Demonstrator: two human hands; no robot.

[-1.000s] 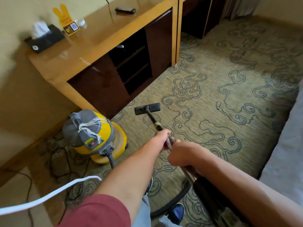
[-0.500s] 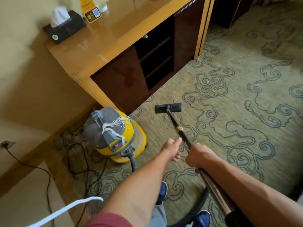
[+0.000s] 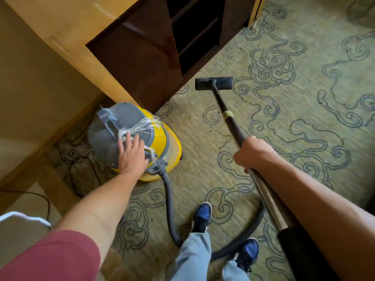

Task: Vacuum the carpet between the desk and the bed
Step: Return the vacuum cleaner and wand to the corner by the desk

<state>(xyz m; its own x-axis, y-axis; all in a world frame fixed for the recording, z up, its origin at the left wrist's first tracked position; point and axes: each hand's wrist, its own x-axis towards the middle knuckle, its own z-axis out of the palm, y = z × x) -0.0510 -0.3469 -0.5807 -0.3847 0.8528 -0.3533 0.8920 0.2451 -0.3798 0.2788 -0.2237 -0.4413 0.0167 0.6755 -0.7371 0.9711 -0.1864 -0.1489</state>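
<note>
The left hand [image 3: 132,154] lies flat with straight fingers on the grey lid of the yellow vacuum [image 3: 162,142]. White string [image 3: 140,126] is tied on the lid just past the fingers. The right hand [image 3: 252,154] grips the pole [image 3: 233,126]. Far ahead of this hand, the brush head [image 3: 214,83] sits on the carpet [image 3: 304,118], close to the desk [image 3: 142,57]. A grey hose [image 3: 169,201] runs from the vacuum back between the hands, toward two blue shoes [image 3: 202,217].
</note>
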